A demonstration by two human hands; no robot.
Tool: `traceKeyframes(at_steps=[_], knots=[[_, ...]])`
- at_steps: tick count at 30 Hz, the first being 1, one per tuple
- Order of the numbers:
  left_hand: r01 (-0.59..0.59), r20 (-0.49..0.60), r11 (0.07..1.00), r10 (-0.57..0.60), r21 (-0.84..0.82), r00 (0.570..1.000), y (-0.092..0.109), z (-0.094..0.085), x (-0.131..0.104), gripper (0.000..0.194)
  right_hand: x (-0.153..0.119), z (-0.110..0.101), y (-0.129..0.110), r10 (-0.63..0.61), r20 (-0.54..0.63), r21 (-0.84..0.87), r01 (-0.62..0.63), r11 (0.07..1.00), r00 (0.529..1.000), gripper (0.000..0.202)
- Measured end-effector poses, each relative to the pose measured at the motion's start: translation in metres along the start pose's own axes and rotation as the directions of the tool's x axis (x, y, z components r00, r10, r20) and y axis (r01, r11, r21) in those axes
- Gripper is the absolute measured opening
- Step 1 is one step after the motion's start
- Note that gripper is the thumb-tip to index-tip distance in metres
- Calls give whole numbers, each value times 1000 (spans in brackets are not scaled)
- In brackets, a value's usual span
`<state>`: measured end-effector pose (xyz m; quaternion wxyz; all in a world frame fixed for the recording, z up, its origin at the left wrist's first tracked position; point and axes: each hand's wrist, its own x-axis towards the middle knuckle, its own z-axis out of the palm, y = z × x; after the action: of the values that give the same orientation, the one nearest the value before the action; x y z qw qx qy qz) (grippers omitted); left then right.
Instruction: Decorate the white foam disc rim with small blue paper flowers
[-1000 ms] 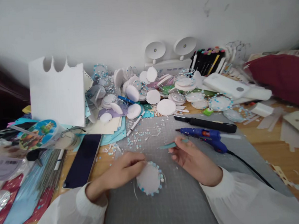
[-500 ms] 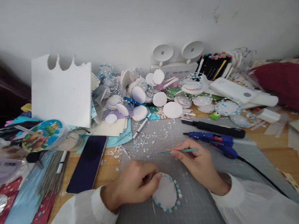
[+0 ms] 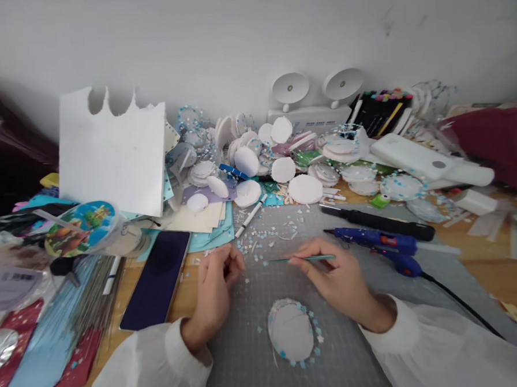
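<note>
A pair of thin teal tweezers is held in my right hand, its tip pointing left over the grey cutting mat. My left hand is curled with fingertips together near the small blue and white paper pieces; whatever it may pinch is hidden. Below and between both hands lies a white disc, ringed by tiny blue and white stars along its right and lower edge. Neither hand touches the disc.
A blue glue gun and black cutter lie at the right. A phone rests at the left. White discs pile up along the wall, beside a white board.
My left hand has let go of the disc and moved up and left to the paper pieces. My right hand still holds the tweezers. The view has shifted slightly.
</note>
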<state>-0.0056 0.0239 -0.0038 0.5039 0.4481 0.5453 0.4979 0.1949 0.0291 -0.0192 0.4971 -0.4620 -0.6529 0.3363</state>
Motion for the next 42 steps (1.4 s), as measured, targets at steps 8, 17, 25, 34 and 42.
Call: traceKeyframes(at_steps=[8,17,25,34,42], knots=[[-43,216,974,-6,222,976,2,5,-3,27,-8,-20,-9,-125,-137,84,137,987,983,15],[-99,395,951,-27,294,918,-4,12,-2,28,-17,-21,-13,-159,-60,181,168,969,985,25],[-98,349,952,-10,290,937,-11,10,-1,22,-16,-23,-13,-148,-66,200,159,967,987,25],[-69,307,948,-32,311,951,-11,8,-1,24,-12,-22,-13,-60,-190,261,110,959,980,19],[-92,297,945,-5,313,955,-12,8,-1,23,-15,-21,-12,-14,-179,272,63,960,984,17]])
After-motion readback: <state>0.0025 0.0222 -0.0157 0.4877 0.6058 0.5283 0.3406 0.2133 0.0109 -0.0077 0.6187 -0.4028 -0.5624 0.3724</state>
